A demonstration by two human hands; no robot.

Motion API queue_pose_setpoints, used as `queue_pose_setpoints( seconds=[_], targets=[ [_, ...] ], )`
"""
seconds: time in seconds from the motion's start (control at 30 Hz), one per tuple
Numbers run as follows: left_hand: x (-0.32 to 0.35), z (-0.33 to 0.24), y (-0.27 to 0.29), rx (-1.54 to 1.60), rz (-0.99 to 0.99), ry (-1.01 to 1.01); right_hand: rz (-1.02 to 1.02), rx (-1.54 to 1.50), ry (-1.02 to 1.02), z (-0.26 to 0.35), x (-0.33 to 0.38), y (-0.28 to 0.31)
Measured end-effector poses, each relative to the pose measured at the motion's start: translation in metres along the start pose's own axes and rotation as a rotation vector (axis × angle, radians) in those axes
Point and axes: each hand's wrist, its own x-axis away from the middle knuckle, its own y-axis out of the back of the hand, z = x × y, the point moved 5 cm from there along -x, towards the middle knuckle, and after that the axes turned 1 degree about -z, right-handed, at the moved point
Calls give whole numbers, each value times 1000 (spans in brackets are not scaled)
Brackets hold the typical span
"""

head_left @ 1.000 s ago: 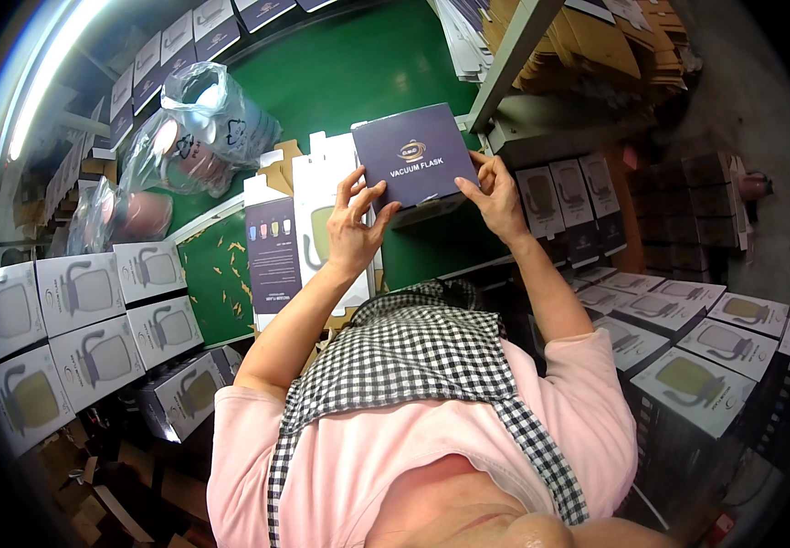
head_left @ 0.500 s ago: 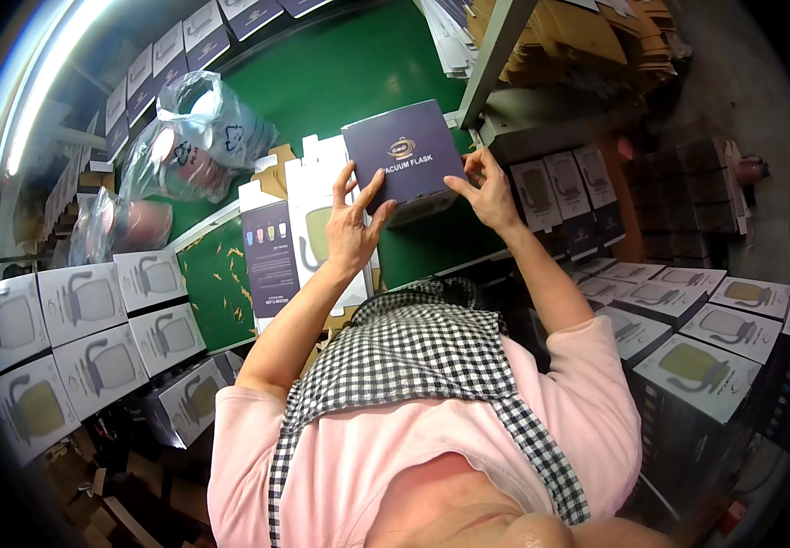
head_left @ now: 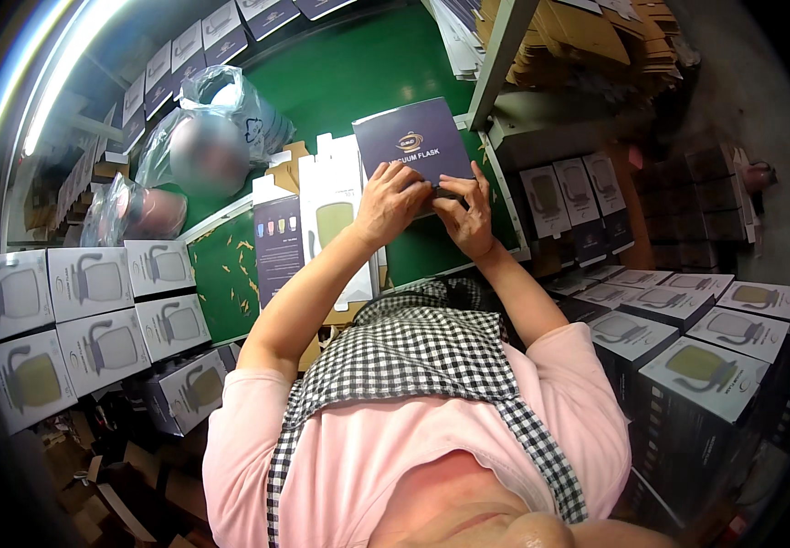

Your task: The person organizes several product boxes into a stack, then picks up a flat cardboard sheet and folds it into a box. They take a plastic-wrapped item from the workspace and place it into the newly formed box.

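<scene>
A dark purple cardboard box (head_left: 404, 128) with a gold emblem on its top stands on the green worktable (head_left: 358, 68). My left hand (head_left: 390, 203) is curled over its near edge, the fingers bent together. Close beside it, my right hand (head_left: 463, 215) grips the same edge between thumb and bent fingers. The fingertips of both hands almost meet there and hide part of the front edge. To the left of the box lie flat, unfolded cartons (head_left: 326, 187), white and purple, with my left forearm partly across them.
Clear plastic bags (head_left: 267, 128) holding rounded items stand at the back left. White flask boxes (head_left: 94, 283) are stacked on the left, and more boxes (head_left: 701, 365) on the right. A metal post (head_left: 500, 59) rises beside brown cardboard sheets (head_left: 578, 41). Brown scraps (head_left: 221, 274) litter the table.
Both hands have come together at the box's near edge; before, they were apart at its left and right sides. My right hand moved left and nearer to me.
</scene>
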Motion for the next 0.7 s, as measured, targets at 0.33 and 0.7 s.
queue_pose_setpoints(
  seconds=[0.33, 0.7],
  targets=[
    [15, 63, -21, 106, -215, 592, 131, 288, 8, 12, -19, -3],
    [13, 62, -18, 167, -250, 592, 94, 302, 167, 7, -15, -1]
  ],
)
